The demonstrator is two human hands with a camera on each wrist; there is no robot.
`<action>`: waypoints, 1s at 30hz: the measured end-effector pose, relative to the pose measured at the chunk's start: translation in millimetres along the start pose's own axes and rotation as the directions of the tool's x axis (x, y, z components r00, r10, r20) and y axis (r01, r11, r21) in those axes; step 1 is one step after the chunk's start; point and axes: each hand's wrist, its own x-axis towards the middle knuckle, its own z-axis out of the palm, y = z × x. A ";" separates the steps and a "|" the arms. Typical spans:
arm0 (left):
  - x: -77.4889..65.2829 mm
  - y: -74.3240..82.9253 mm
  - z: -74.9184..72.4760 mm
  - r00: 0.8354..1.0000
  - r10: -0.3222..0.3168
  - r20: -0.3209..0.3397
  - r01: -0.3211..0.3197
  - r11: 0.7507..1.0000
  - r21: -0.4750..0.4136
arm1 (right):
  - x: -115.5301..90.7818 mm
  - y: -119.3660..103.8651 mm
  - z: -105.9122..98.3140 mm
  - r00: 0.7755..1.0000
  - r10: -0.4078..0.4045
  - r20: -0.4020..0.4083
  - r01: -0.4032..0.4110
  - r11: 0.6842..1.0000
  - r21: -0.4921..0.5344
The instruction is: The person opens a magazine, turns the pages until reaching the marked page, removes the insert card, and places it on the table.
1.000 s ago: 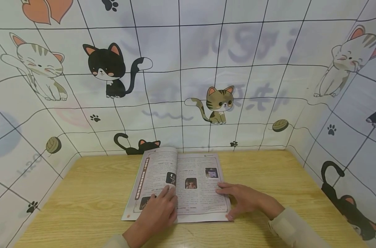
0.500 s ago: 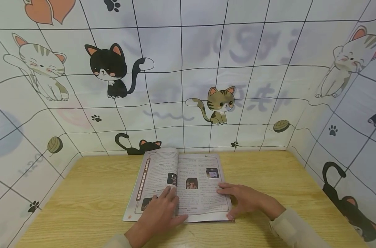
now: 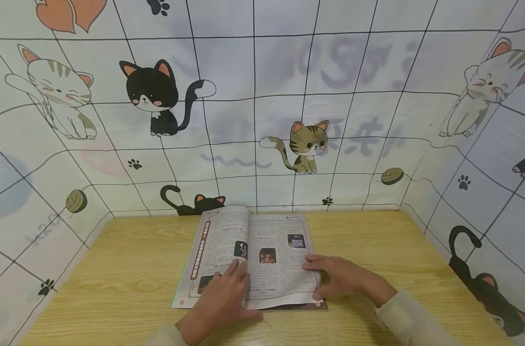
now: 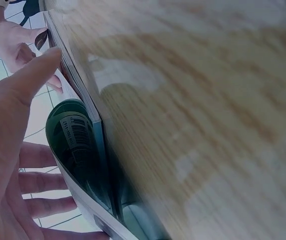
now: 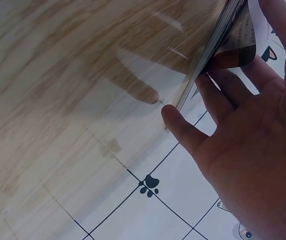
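Note:
An open magazine (image 3: 280, 278) with printed text and small photos lies on the wooden table. My left hand (image 3: 221, 298) rests on its left page near the spine, fingers straight and thumb spread out over the lower edge. In the left wrist view, the magazine's curled left side (image 4: 78, 172) bulges, with a green inside and a barcode. At the lower right corner, my right hand (image 3: 340, 278) holds the right page between fingers on top and thumb at the edge. That page's bottom edge is raised, baring a dark page (image 3: 303, 306) underneath. In the right wrist view, the lifted page (image 5: 240, 45) curls beside my right hand.
The wooden table (image 3: 124, 269) extends on both sides of the magazine. A white grid-patterned cloth (image 3: 254, 120) with cartoon cats surrounds it at the back and sides. The magazine's top reaches close to the back cloth.
My left thumb has spread out to the right. My right thumb has moved up a little, lifting the bottom of the right page and exposing the dark page below.

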 end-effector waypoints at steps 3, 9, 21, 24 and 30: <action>-0.2 -0.5 0.3 1.000 0.003 -0.006 -0.003 1.000 0.001 | 1.8 0.3 0.2 1.000 -0.002 -0.002 0.002 1.000 0.008; -1.2 -1.2 0.4 1.000 0.005 -0.015 -0.006 1.000 -0.024 | 2.6 -0.2 -0.5 1.000 -0.006 0.000 0.006 0.999 0.035; 0.0 -3.6 -3.4 0.999 0.009 -0.049 -0.010 1.000 -0.027 | 3.2 -5.4 -7.2 1.000 0.000 0.019 0.000 1.000 -0.002; 0.7 -6.0 -4.5 0.998 0.022 -0.067 -0.022 1.000 -0.002 | 3.5 -6.6 -10.4 1.000 -0.004 0.003 0.004 1.000 -0.012; 1.6 -9.8 -6.9 0.992 0.051 -0.111 -0.047 0.998 0.039 | 2.1 -9.3 -18.1 0.998 0.001 -0.061 0.001 1.000 0.026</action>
